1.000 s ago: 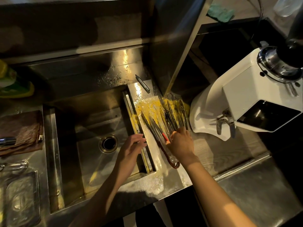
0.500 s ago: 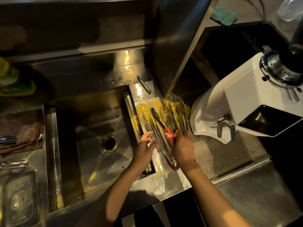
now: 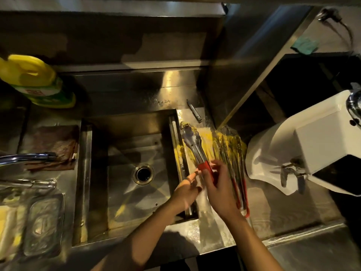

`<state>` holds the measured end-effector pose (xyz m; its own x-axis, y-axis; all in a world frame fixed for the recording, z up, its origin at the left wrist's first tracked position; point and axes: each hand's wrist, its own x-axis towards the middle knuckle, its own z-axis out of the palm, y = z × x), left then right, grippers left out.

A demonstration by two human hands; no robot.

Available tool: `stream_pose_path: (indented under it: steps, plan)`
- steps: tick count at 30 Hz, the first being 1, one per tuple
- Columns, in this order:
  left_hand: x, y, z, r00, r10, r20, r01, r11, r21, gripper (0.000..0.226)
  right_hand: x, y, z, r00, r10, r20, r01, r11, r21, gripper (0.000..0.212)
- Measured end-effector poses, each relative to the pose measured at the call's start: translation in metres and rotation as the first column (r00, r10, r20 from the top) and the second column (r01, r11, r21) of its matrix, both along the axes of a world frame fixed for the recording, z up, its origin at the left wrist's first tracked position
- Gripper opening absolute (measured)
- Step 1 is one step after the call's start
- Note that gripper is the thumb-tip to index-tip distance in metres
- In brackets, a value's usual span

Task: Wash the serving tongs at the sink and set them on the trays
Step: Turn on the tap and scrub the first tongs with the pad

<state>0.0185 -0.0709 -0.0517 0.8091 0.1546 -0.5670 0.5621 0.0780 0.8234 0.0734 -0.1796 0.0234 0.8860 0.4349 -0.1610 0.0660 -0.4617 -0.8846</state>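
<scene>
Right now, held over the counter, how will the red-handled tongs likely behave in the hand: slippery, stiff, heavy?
Probably slippery: the tongs shine as if wet, and yellow residue smears the counter beneath. Likely stiff: their arms look like metal. The right hand grips the red handle, which may give a firmer hold.

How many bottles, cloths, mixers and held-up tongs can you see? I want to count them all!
Bottles: 1, the yellow bottle
Cloths: 2, the brown cloth and the teal cloth
Mixers: 1, the white mixer
Held tongs: 1, in the right hand
Total: 5
</scene>
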Motion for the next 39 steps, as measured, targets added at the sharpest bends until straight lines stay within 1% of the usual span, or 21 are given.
stream_pose_path:
  steps: [1,3,5,7,9,10,12,14,15,17,20,21,23,24,25,27,28,30,32,36,39]
  plan:
    - [-0.008,0.010,0.000,0.999,0.033,0.007,-0.033,0.999,-0.008,0.046,0.000,0.009,0.000,1.000,0.022,-0.012,-0.022,1.000,0.011,0.030]
    - [-0.026,0.034,0.002,0.991,0.128,0.036,-0.128,0.992,0.003,0.037,-0.003,0.026,0.003,0.996,0.074,-0.050,-0.073,0.997,0.022,0.022]
    - [-0.058,0.070,0.009,0.974,0.215,0.065,-0.220,0.971,0.089,0.033,-0.011,0.047,0.002,0.989,0.115,-0.096,-0.112,0.993,0.037,0.016]
    - [-0.096,0.105,0.017,0.950,0.293,0.111,-0.309,0.937,0.163,0.031,-0.020,0.062,-0.001,0.973,0.142,-0.181,-0.133,0.989,0.063,0.013]
    - [-0.140,0.139,0.028,0.917,0.360,0.169,-0.396,0.872,0.289,0.023,-0.034,0.078,-0.008,0.942,0.182,-0.282,-0.151,0.980,0.128,0.017]
    - [-0.163,0.155,0.035,0.887,0.404,0.223,-0.460,0.805,0.375,0.022,-0.043,0.089,-0.010,0.922,0.177,-0.344,-0.131,0.980,0.153,0.017]
    - [-0.200,0.184,0.045,0.800,0.516,0.305,-0.595,0.623,0.507,0.020,-0.059,0.102,-0.015,0.892,0.154,-0.426,-0.095,0.983,0.156,0.015]
    - [-0.231,0.211,0.056,0.706,0.626,0.332,-0.670,0.436,0.601,0.016,-0.074,0.112,-0.020,0.889,0.132,-0.439,-0.097,0.990,0.100,0.019]
    - [-0.243,0.222,0.060,0.675,0.650,0.349,-0.683,0.371,0.630,0.014,-0.079,0.115,-0.023,0.895,0.131,-0.425,-0.105,0.991,0.085,0.022]
    - [-0.267,0.241,0.064,0.650,0.678,0.343,-0.662,0.284,0.694,0.009,-0.091,0.128,-0.022,0.897,0.147,-0.417,-0.123,0.989,0.084,0.024]
    - [-0.286,0.267,0.058,0.585,0.736,0.341,-0.655,0.181,0.733,0.024,-0.100,0.147,-0.012,0.910,0.157,-0.384,-0.129,0.987,0.097,0.035]
    - [-0.288,0.277,0.052,0.557,0.759,0.337,-0.665,0.165,0.728,0.034,-0.102,0.153,-0.009,0.914,0.158,-0.374,-0.131,0.987,0.096,0.038]
    - [-0.288,0.302,0.038,0.545,0.793,0.274,-0.652,0.195,0.733,0.049,-0.104,0.163,-0.004,0.921,0.168,-0.352,-0.144,0.985,0.094,0.043]
    - [-0.288,0.314,0.032,0.572,0.788,0.227,-0.620,0.235,0.748,0.049,-0.106,0.168,-0.004,0.923,0.163,-0.349,-0.143,0.986,0.083,0.045]
    - [-0.287,0.324,0.025,0.615,0.760,0.211,-0.592,0.267,0.761,0.043,-0.106,0.172,-0.004,0.926,0.152,-0.346,-0.136,0.988,0.069,0.046]
    - [-0.284,0.337,0.017,0.674,0.699,0.240,-0.562,0.274,0.781,0.025,-0.107,0.177,-0.004,0.936,0.136,-0.324,-0.124,0.991,0.057,0.046]
    - [-0.282,0.341,0.015,0.678,0.690,0.255,-0.563,0.263,0.784,0.018,-0.107,0.179,-0.004,0.943,0.129,-0.308,-0.119,0.992,0.052,0.046]
    - [-0.278,0.346,0.014,0.668,0.693,0.270,-0.573,0.247,0.782,0.014,-0.108,0.182,-0.005,0.954,0.118,-0.275,-0.111,0.993,0.041,0.046]
    - [-0.276,0.348,0.015,0.673,0.682,0.287,-0.578,0.242,0.780,0.015,-0.108,0.183,-0.007,0.960,0.110,-0.256,-0.104,0.994,0.034,0.045]
    - [-0.275,0.353,0.017,0.715,0.633,0.296,-0.555,0.256,0.792,0.016,-0.107,0.192,-0.006,0.962,0.085,-0.260,-0.078,0.996,0.039,0.044]
    - [-0.274,0.353,0.019,0.690,0.669,0.277,-0.583,0.286,0.760,0.018,-0.105,0.198,-0.008,0.959,0.083,-0.272,-0.075,0.996,0.039,0.041]
